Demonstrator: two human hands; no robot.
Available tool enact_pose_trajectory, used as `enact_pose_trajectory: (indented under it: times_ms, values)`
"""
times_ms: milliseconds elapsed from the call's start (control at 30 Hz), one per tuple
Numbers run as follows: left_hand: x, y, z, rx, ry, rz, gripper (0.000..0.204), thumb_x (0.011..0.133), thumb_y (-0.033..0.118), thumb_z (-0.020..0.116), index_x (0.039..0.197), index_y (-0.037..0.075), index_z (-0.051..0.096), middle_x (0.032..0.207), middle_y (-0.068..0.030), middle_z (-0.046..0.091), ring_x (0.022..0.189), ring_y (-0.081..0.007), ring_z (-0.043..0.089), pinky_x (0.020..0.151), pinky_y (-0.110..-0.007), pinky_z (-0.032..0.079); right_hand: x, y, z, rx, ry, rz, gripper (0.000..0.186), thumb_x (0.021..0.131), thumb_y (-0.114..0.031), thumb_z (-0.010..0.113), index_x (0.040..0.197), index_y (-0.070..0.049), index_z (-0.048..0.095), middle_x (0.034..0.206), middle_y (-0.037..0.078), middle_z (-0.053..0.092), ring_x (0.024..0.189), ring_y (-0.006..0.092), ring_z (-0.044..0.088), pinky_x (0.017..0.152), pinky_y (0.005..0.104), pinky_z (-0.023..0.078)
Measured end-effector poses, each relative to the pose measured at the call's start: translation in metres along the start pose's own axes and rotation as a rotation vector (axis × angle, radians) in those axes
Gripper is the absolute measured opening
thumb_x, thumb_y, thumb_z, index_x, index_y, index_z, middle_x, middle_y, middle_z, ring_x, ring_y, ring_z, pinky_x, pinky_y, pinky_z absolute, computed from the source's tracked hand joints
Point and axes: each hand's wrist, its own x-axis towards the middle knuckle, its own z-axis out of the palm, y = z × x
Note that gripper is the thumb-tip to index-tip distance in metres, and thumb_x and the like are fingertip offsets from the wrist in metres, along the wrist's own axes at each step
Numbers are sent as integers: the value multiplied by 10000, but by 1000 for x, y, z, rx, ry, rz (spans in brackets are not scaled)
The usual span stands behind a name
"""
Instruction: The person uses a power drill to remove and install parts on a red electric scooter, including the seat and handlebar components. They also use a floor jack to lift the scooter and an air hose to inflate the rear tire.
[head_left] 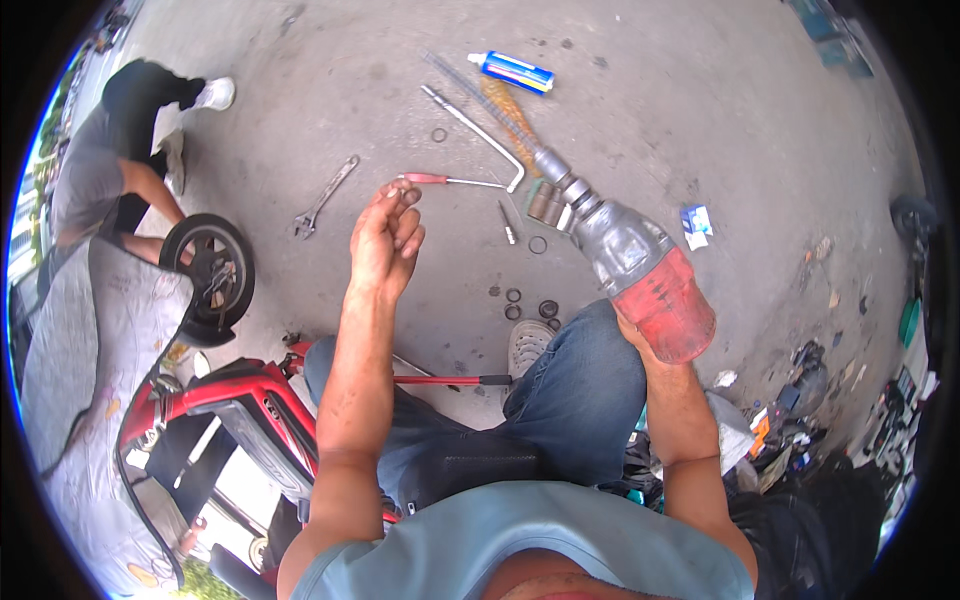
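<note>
- Gripping the chunky power tool (pixel 645 265) with my right hand (pixel 641 343), from way over here; it's hanging just past my right knee in the view, nose pointing up and left over the ground (pixel 400 40).
- The housing is hiding most of those fingers, but that hand is clearly closing around the rear end. I'm guessing I'm holding it there to carry the weight and leave the nose free.
- My left hand (pixel 385 232) is hovering with fingers loosely curling in, thumb near the fingertips. I'm not able to tell if it's pinching anything small.
- The red-handled screwdriver (pixel 430 179), bent metal bar (pixel 470 122) and adjustable wrench (pixel 325 195) are lying out front, probably for easy reach.
- Round metal sockets (pixel 548 203) are bunching up near the nose; dark rings (pixel 513 304) are sitting near my shoe (pixel 527 345), maybe so nothing's wandering off.
- Texture-wise, I'm seeing scuffed red casing behind, dull lumpy grey metal in front, and what's looking like a ribbed rod (pixel 485 100) blurring past the nose. The blue tube (pixel 515 73) is looking smooth against gritty grey ground.
</note>
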Motion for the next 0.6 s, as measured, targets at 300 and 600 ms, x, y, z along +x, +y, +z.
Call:
enact_pose_trajectory:
  times_ms: [300, 600]
  values:
    - [-207, 144, -84, -84, 195, 558, 299, 1088, 333, 449, 951, 78, 527, 795, 23, 429, 519, -47, 272, 414, -199, 295, 5, -110, 126, 221, -729, -334, 508, 688, -56, 774, 1182, 30, 692, 901, 81, 665, 792, 180, 628, 744, 278, 508]
    - [-340, 181, -160, -411, 376, 731, 288, 1085, 332, 441, 974, 83, 534, 738, 10, 444, 501, -64, 271, 414, -217, 285, -101, -190, 219, 241, -820, -311, 347, 775, -72, 775, 1079, 56, 666, 1024, 107, 712, 886, 185, 692, 818, 300, 556]
